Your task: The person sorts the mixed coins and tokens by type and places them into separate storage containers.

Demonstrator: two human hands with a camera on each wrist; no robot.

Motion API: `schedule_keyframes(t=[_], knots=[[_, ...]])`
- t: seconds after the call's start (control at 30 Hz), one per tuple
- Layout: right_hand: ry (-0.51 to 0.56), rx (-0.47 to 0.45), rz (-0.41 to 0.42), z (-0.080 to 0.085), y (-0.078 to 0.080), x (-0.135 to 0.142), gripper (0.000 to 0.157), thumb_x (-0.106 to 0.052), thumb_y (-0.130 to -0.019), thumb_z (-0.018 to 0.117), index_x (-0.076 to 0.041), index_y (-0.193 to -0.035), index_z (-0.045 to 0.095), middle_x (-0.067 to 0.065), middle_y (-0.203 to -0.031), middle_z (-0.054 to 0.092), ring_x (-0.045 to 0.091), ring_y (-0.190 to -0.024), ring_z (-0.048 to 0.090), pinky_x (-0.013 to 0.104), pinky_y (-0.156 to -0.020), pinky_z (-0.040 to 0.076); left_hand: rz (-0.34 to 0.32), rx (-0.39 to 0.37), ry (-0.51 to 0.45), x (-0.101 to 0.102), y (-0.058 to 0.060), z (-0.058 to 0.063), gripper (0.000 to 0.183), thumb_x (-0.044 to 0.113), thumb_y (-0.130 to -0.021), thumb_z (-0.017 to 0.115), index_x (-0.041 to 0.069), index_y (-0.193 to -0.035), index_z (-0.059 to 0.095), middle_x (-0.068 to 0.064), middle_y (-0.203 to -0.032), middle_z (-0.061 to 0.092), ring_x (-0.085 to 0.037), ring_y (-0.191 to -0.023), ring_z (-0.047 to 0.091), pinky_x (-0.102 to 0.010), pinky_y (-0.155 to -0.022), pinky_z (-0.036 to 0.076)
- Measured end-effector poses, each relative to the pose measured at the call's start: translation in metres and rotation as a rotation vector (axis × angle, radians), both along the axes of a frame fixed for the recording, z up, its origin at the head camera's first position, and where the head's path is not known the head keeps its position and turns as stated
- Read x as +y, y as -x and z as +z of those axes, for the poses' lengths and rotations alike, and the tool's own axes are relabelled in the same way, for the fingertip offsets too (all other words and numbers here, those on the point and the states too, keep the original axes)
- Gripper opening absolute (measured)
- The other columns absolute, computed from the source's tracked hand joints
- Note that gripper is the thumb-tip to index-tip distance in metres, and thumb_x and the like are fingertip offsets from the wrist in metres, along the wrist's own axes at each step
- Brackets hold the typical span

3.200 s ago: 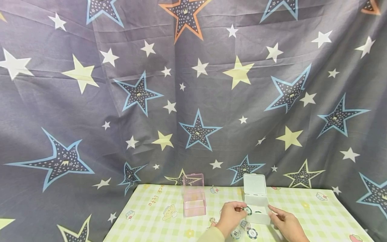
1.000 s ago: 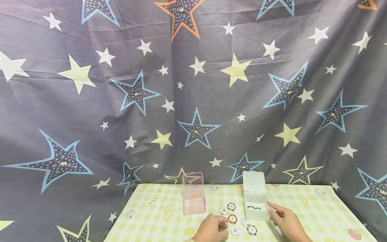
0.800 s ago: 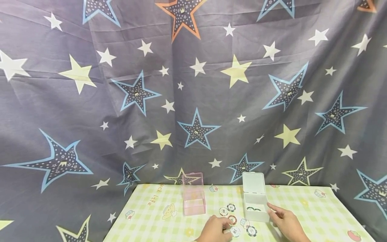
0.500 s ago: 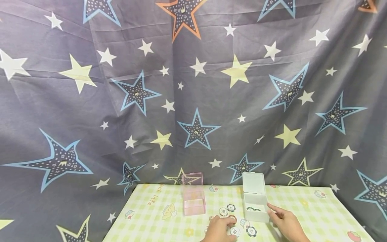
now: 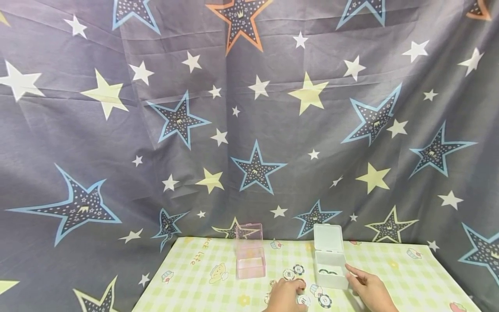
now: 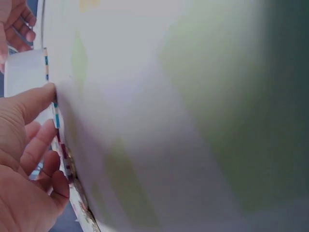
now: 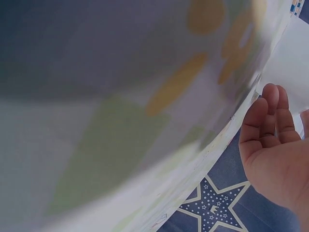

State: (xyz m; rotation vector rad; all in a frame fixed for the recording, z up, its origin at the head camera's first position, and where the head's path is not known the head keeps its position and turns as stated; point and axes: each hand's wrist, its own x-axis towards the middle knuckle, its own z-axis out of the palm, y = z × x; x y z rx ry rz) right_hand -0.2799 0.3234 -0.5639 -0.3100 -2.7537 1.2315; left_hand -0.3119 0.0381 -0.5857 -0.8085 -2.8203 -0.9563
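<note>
My left hand (image 5: 286,297) reaches low over loose poker chips, its index fingertip at a red chip (image 5: 302,282) and partly covering it. Below the index finger, by the thumb, lies a white chip (image 5: 303,300). In the left wrist view, thumb and index finger are spread apart along the chips' edges. A black-and-white chip (image 5: 325,300) lies to the right; another black one (image 5: 299,269) and a white one (image 5: 289,274) lie farther back. The fingertips of my right hand (image 5: 370,291) rest against the right side of a white box (image 5: 335,282) with raised lid. Green-edged chips (image 5: 328,272) lie inside it.
A transparent pink box (image 5: 251,272), lid raised, stands left of the chips. Small gold pieces (image 5: 267,297) show beside my left hand. Everything stands on a green checked tablecloth (image 5: 195,281), with a grey star-patterned curtain (image 5: 218,173) behind.
My left hand has left the white box, where it held a green chip, and moved down over the table chips, then slightly right onto the red chip. My right hand stays at the box.
</note>
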Motion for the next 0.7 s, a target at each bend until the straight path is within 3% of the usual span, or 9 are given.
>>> schedule_keyframes(t=[0.17, 0.47, 0.57, 0.7], knots=[[-0.002, 0.001, 0.002, -0.001, 0.0, 0.0, 0.054, -0.042, -0.107, 0.064, -0.005, -0.146, 0.064, 0.007, -0.091, 0.081, 0.015, -0.07, 0.069, 0.048, -0.076, 0.061, 0.036, 0.037, 0.021, 0.003, -0.004, 0.001, 0.045, 0.019, -0.066, 0.098, 0.026, -0.107, 0.081, 0.018, -0.085, 0.072, -0.008, -0.087, 0.059, -0.033, -0.078, 0.048], [0.001, 0.004, 0.008, -0.001, 0.0, 0.001, 0.055, -0.042, -0.107, 0.064, -0.005, -0.147, 0.063, 0.003, -0.086, 0.08, 0.016, -0.069, 0.068, 0.045, -0.073, 0.06, -0.045, -0.095, -0.077, -0.005, -0.003, 0.006, 0.03, 0.015, -0.072, 0.096, 0.022, -0.097, 0.08, 0.012, -0.074, 0.058, -0.005, -0.075, 0.048, -0.029, -0.073, 0.044], [0.002, -0.001, 0.008, -0.001, 0.001, 0.001, 0.056, -0.043, -0.106, 0.064, -0.005, -0.147, 0.063, 0.004, -0.085, 0.079, 0.016, -0.069, 0.069, 0.046, -0.075, 0.061, -0.057, -0.141, -0.082, -0.007, -0.002, 0.006, 0.027, 0.015, -0.076, 0.095, 0.022, -0.096, 0.079, 0.011, -0.074, 0.062, -0.004, -0.07, 0.051, -0.027, -0.07, 0.046], [-0.02, -0.002, 0.009, -0.001, 0.001, 0.002, 0.058, -0.046, -0.105, 0.065, -0.005, -0.146, 0.064, 0.01, -0.095, 0.082, 0.017, -0.077, 0.073, 0.051, -0.081, 0.062, -0.059, -0.138, -0.043, -0.008, -0.002, 0.007, 0.027, 0.018, -0.078, 0.096, 0.024, -0.099, 0.08, 0.01, -0.082, 0.073, -0.004, -0.074, 0.062, -0.028, -0.073, 0.055]])
